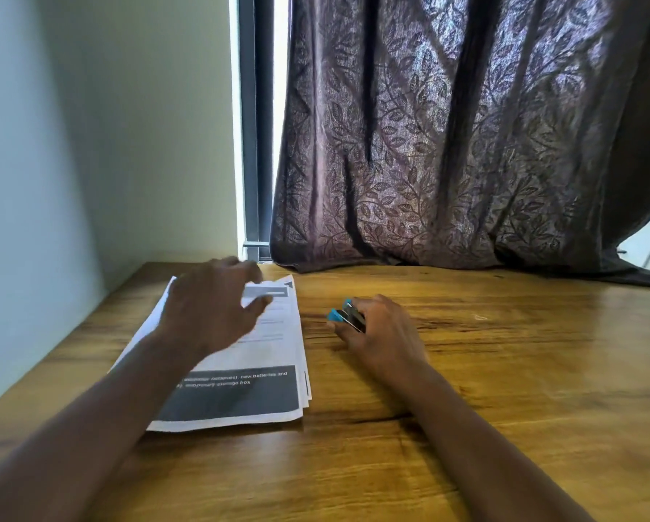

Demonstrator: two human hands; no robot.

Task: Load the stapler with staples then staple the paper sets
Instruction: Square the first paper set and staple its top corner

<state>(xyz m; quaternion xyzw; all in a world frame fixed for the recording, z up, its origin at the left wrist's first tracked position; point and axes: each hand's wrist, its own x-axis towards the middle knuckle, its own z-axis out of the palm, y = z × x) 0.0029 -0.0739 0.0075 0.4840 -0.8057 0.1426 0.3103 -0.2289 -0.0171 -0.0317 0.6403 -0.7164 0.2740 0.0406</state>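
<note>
A stack of printed paper sheets (263, 356) lies on the left half of the wooden table (504, 371), with a dark grey block of text at its near end. My left hand (210, 307) hovers over the far part of the stack, fingers spread and blurred, holding nothing. A small blue and black stapler (348, 316) sits just right of the paper, gripped in my right hand (380, 333), which rests on the table. The stapler's blue tip points left toward the stack. No loose staples are visible.
A dark patterned curtain (447, 145) hangs along the far edge of the table and spills onto it at the right. A pale wall (71, 145) borders the table on the left. A window frame (255, 126) shows between wall and curtain.
</note>
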